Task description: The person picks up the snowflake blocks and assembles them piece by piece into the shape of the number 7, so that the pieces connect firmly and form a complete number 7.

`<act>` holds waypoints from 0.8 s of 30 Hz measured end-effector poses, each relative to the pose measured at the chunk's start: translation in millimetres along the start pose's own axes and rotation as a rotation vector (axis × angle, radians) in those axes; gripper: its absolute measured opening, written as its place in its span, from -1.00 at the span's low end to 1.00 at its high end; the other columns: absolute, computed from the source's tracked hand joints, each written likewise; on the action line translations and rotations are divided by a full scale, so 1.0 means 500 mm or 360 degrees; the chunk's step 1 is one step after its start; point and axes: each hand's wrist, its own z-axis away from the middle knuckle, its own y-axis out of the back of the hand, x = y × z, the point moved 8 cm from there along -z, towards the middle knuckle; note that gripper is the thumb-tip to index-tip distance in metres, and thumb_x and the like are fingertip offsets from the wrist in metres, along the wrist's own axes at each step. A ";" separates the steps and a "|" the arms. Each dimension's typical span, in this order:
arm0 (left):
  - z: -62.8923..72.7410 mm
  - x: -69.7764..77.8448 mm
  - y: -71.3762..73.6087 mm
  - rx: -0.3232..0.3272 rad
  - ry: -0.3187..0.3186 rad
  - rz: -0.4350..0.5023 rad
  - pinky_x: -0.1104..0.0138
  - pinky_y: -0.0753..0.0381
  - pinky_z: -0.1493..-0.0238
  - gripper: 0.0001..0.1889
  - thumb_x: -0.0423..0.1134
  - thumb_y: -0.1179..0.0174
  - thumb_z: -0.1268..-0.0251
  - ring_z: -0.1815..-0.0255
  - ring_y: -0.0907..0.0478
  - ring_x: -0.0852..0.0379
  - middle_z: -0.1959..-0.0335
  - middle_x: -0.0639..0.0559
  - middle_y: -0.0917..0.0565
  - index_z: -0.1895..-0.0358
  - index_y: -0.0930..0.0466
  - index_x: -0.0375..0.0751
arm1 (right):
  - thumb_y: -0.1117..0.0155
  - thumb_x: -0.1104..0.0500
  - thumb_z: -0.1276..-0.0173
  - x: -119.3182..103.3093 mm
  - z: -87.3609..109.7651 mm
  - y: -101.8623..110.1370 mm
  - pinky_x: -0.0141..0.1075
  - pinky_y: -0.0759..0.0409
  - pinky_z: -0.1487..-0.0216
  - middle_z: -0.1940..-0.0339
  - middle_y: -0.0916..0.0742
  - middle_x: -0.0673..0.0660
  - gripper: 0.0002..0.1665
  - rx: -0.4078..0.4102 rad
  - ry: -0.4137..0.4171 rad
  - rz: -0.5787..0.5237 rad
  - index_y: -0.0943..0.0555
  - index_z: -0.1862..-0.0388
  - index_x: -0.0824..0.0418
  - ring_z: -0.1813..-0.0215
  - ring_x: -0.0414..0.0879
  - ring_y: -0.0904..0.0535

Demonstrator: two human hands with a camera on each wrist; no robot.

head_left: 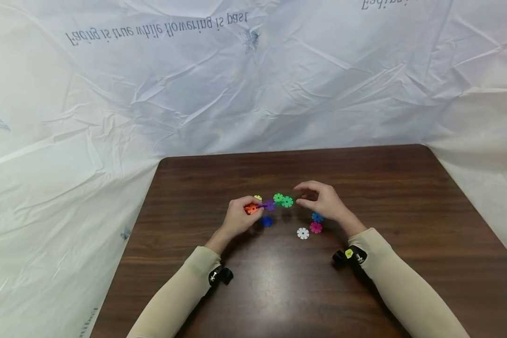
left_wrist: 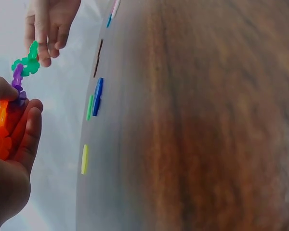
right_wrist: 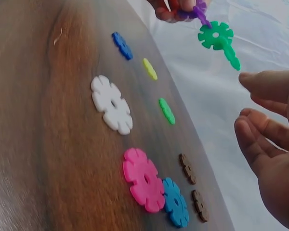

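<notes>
My left hand (head_left: 240,217) grips a short chain of slotted plastic snowflake discs, raised above the table. Orange discs (left_wrist: 1,126) lie in the palm, and purple discs (left_wrist: 19,79) stick out past the thumb and fingertips. At the chain's free end, two green discs (right_wrist: 216,36) are slotted together at an angle. My right hand (head_left: 321,202) hovers just beyond that end, thumb and fingers parted with nothing between them. The right wrist view shows a small gap between its thumb tip and the green disc.
Loose discs lie flat on the brown table (head_left: 274,300): white (right_wrist: 111,104), pink (right_wrist: 143,180), light blue (right_wrist: 176,202), dark blue (head_left: 267,221), yellow (right_wrist: 150,69) and bright green (right_wrist: 166,111). Two brown discs (right_wrist: 187,168) lie below the right hand. A pale printed sheet (head_left: 253,94) hangs behind.
</notes>
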 end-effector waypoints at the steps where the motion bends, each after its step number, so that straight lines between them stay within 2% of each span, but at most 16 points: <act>1: 0.001 0.000 0.001 0.0004 0.0000 0.0000 0.46 -0.49 0.48 -0.93 -0.33 -0.36 -0.09 0.50 -0.50 0.24 0.39 -0.02 -0.72 0.35 -0.70 -0.18 | -0.43 0.15 -0.26 0.000 -0.001 0.001 -0.13 -0.64 0.10 -0.04 -0.70 0.20 -0.57 0.0004 0.0004 0.0044 -0.63 -0.10 0.18 0.09 -0.05 -0.67; 7: 0.002 0.002 0.004 0.0027 -0.0004 0.0004 0.46 -0.48 0.49 -0.92 -0.35 -0.38 -0.06 0.51 -0.49 0.24 0.41 -0.02 -0.71 0.35 -0.70 -0.19 | -0.44 0.18 -0.23 0.011 -0.003 0.007 0.00 -0.59 0.04 -0.05 -0.69 0.15 -0.55 0.0008 -0.0037 0.0248 -0.63 -0.11 0.20 0.01 0.05 -0.64; 13: 0.000 0.002 0.005 0.0033 -0.0006 0.0010 0.46 -0.48 0.49 -0.91 -0.35 -0.39 -0.05 0.51 -0.49 0.25 0.42 -0.02 -0.72 0.36 -0.70 -0.20 | -0.46 0.21 -0.19 0.027 -0.005 -0.003 0.01 -0.56 0.05 -0.07 -0.67 0.17 -0.50 -0.0054 -0.0024 0.0403 -0.61 -0.12 0.22 0.04 0.07 -0.60; 24: -0.010 -0.003 0.007 0.0033 -0.0012 0.0027 0.45 -0.50 0.49 -0.94 -0.35 -0.37 -0.08 0.51 -0.50 0.24 0.40 -0.03 -0.72 0.36 -0.70 -0.19 | -0.44 0.22 -0.18 0.052 -0.010 -0.003 0.04 -0.56 0.04 -0.10 -0.64 0.24 -0.50 -0.0058 -0.0080 0.0492 -0.60 -0.13 0.24 0.04 0.14 -0.59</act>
